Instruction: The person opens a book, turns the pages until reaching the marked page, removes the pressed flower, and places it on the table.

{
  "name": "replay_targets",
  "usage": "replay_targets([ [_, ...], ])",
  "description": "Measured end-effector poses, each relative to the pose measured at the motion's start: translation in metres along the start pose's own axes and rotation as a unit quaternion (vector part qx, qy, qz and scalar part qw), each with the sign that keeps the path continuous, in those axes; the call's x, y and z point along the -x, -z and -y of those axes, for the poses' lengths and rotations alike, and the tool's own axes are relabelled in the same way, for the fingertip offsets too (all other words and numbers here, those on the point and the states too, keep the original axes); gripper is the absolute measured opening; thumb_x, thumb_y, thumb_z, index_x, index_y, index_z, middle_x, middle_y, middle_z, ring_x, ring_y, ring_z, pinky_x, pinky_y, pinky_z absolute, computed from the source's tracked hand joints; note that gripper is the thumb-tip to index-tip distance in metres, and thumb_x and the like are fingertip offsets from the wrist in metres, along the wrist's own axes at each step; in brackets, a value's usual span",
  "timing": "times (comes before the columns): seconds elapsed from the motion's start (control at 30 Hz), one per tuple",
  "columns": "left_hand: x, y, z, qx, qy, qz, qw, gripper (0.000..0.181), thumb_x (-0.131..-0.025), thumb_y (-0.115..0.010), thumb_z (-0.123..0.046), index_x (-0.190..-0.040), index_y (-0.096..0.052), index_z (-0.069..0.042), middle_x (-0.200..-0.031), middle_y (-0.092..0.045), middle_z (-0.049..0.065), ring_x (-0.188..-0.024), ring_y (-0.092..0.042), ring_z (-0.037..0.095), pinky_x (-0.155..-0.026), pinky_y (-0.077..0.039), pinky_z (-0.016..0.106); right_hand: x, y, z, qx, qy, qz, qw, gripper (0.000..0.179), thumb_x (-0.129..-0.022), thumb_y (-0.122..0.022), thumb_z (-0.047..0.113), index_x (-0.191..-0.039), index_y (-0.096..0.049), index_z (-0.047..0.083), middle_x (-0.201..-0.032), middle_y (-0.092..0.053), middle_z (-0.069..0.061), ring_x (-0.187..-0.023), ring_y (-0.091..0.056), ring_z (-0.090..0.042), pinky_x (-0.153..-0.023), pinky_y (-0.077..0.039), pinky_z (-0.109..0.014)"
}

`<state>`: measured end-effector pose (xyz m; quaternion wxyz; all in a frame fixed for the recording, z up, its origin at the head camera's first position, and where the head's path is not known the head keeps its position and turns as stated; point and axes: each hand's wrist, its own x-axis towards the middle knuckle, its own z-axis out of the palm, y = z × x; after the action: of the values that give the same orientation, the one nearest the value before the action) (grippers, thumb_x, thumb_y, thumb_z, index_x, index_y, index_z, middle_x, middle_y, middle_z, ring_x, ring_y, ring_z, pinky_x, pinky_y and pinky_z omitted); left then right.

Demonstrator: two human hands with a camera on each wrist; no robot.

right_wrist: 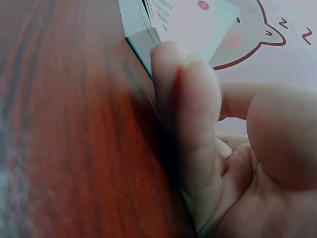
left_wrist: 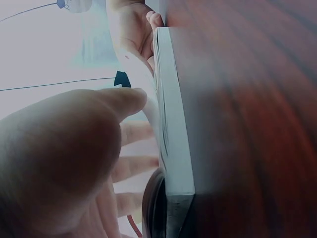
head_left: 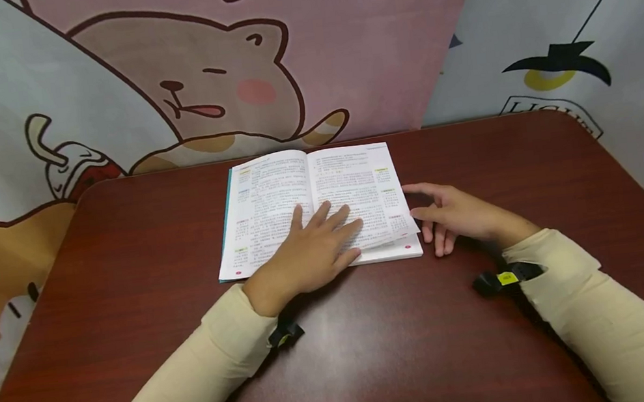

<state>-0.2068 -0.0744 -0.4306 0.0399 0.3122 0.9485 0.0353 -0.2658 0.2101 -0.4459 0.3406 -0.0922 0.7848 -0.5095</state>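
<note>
An open book (head_left: 274, 193) with printed white pages and a teal cover edge lies flat on the table. My left hand (head_left: 312, 254) rests on it with fingers spread, across the lower middle and over the gutter. At the book's right edge, my right hand (head_left: 457, 213) has its thumb and index fingertips on the margin of the top right page (head_left: 349, 175). That page's lower corner is raised off the pages beneath. In the right wrist view, the lifted page (right_wrist: 198, 29) runs behind the curled lower fingers (right_wrist: 198, 109), which hide the contact.
The brown wooden table (head_left: 373, 353) extends around the book. Behind it stands a wall (head_left: 370, 45) with cartoon drawings. A black wrist camera (head_left: 490, 283) hangs under the right wrist, and another (head_left: 285, 334) under the left.
</note>
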Motion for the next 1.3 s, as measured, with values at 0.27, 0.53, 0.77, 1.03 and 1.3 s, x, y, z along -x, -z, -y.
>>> replay_targets([
  [0.27,-0.001,0.0,-0.001,-0.002,-0.052,-0.039,0.9978,0.038,-0.095,-0.043,-0.039,-0.132,-0.049,-0.033,-0.142,-0.043,-0.007,-0.135,-0.035,0.024,-0.105,-0.02,0.062,0.0,-0.002,0.0,0.002,0.005,-0.001,1.0,0.059,-0.094,-0.051,0.026,-0.145,-0.02,0.028,-0.066,-0.059,-0.017,-0.048,-0.062,-0.036,-0.048,-0.05,-0.052],
  [0.53,-0.003,-0.002,-0.001,-0.008,-0.079,-0.066,0.9946,0.035,-0.093,-0.046,-0.03,-0.127,-0.055,-0.03,-0.136,-0.051,-0.008,-0.129,-0.042,0.028,-0.101,-0.029,0.06,-0.001,-0.001,-0.003,0.0,0.005,-0.006,1.0,0.059,-0.094,-0.051,0.024,-0.145,-0.021,0.03,-0.066,-0.059,-0.018,-0.048,-0.062,-0.036,-0.048,-0.05,-0.053],
  [0.77,-0.004,-0.002,-0.002,-0.013,-0.078,-0.077,0.9939,0.036,-0.093,-0.046,-0.028,-0.127,-0.056,-0.026,-0.133,-0.054,-0.006,-0.128,-0.044,0.028,-0.1,-0.033,0.057,-0.002,-0.002,-0.003,0.003,0.003,-0.007,1.0,0.069,-0.089,-0.06,0.03,-0.145,-0.02,0.029,-0.067,-0.059,-0.018,-0.048,-0.062,-0.034,-0.048,-0.05,-0.051],
  [1.03,-0.003,-0.002,-0.002,-0.02,-0.065,-0.085,0.9941,0.035,-0.095,-0.043,-0.027,-0.127,-0.056,-0.025,-0.131,-0.055,-0.007,-0.126,-0.047,0.025,-0.1,-0.037,0.05,-0.003,-0.001,-0.009,0.02,0.022,-0.005,0.9995,0.075,-0.085,-0.065,0.026,-0.145,-0.019,0.027,-0.068,-0.058,-0.019,-0.048,-0.062,-0.033,-0.047,-0.05,-0.05],
  [1.3,-0.003,-0.003,-0.003,-0.028,-0.022,-0.103,0.994,0.037,-0.096,-0.04,-0.03,-0.129,-0.054,-0.022,-0.126,-0.058,-0.005,-0.121,-0.05,0.017,-0.105,-0.03,0.05,-0.003,-0.002,-0.01,0.021,0.026,-0.005,0.9994,0.077,-0.085,-0.065,0.026,-0.146,-0.018,0.024,-0.067,-0.058,-0.018,-0.048,-0.063,-0.034,-0.047,-0.05,-0.05],
])
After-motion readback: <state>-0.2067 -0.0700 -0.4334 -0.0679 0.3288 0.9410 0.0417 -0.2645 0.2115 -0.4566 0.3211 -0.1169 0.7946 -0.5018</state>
